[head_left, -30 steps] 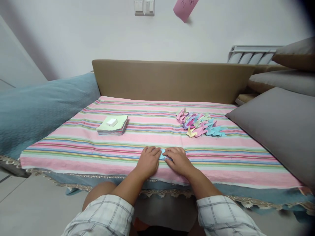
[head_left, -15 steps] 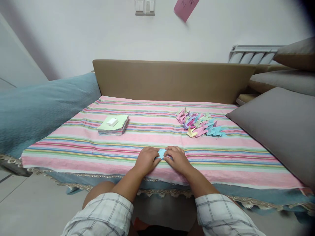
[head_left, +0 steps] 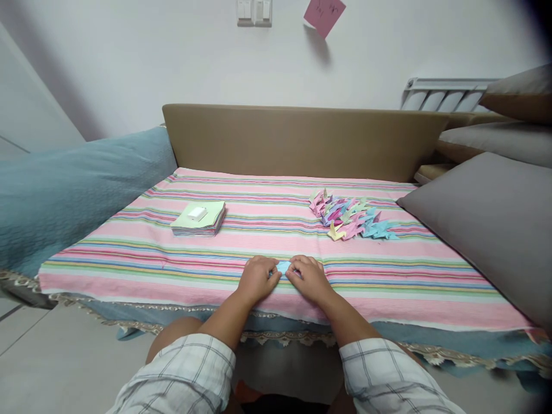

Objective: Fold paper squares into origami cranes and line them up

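Note:
A small piece of light blue paper [head_left: 283, 267] lies low over the striped cloth, between my two hands. My left hand [head_left: 259, 278] pinches its left end, thumb and fingers closed. On the opposite end my right hand [head_left: 309, 278] has its fingers closed in the same manner. Both hands cover much of the paper, so its folds cannot be made out. Beyond my right hand rests a pile of folded paper cranes [head_left: 351, 217] in pink, blue, purple, green and yellow. A stack of coloured paper sheets [head_left: 196, 225] sits farther off to the left.
A small white block [head_left: 197, 214] sits on top of the paper stack. The striped cloth [head_left: 267, 201] covers the seat. A brown backrest [head_left: 302, 141] stands behind it, a blue armrest [head_left: 86, 184] at left. Grey cushions [head_left: 487, 224] lean at right.
My hands have shifted very slightly and the fingertips have drawn in a little on the blue paper. The pink note on the wall has swung a bit.

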{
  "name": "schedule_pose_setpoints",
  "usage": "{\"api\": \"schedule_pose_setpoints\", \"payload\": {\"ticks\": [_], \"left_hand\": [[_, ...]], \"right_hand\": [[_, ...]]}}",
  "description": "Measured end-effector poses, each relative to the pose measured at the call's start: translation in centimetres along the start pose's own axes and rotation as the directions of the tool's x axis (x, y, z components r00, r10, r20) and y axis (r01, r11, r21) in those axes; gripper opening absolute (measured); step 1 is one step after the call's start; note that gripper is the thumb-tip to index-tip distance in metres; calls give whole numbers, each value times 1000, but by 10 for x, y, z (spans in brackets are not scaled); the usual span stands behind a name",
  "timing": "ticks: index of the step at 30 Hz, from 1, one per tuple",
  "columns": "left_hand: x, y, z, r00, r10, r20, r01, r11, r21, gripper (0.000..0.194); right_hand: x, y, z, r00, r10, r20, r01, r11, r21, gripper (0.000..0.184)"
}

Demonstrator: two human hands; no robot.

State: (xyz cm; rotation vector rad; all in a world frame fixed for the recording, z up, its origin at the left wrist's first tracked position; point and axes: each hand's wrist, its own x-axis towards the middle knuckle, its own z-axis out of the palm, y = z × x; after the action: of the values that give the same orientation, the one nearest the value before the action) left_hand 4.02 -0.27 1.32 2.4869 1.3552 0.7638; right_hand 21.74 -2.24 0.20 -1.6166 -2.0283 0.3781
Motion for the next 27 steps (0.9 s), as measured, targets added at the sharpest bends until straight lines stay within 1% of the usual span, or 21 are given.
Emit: {"api": "schedule_pose_setpoints", "payload": {"ticks": [3, 8, 16, 21, 23, 25, 27], "left_hand": [[1, 1, 1, 999, -36, -6, 36, 999, 3, 13], [3, 3, 2, 996, -87, -3, 87, 996, 10, 16], [5, 2, 5, 997, -75, -21, 76, 995, 61, 14], [6, 2, 6, 996, -87, -7, 87, 994, 68, 13], [5, 2, 6, 994, -110, -3, 110, 992, 61, 10], [5, 2, 5, 990, -144, -6, 144, 989, 38, 4], [5, 1, 4, 985, -171, -2, 171, 985, 1, 12]], "right_hand": [[1, -1, 2, 1000, 21, -9, -22, 999, -25, 17], [3, -5, 3, 998, 56, -14, -56, 996, -63, 17], [4, -13, 3, 995, 96, -28, -98, 990, -105, 16], [4, -15, 5, 994, 97, -48, -102, 986, -133, 13], [4, -14, 6, 993, 100, -55, -106, 986, -126, 12], [4, -13, 6, 993, 106, -56, -111, 988, -106, 12], [4, -11, 6, 993, 109, -54, -113, 990, -79, 11]]}}
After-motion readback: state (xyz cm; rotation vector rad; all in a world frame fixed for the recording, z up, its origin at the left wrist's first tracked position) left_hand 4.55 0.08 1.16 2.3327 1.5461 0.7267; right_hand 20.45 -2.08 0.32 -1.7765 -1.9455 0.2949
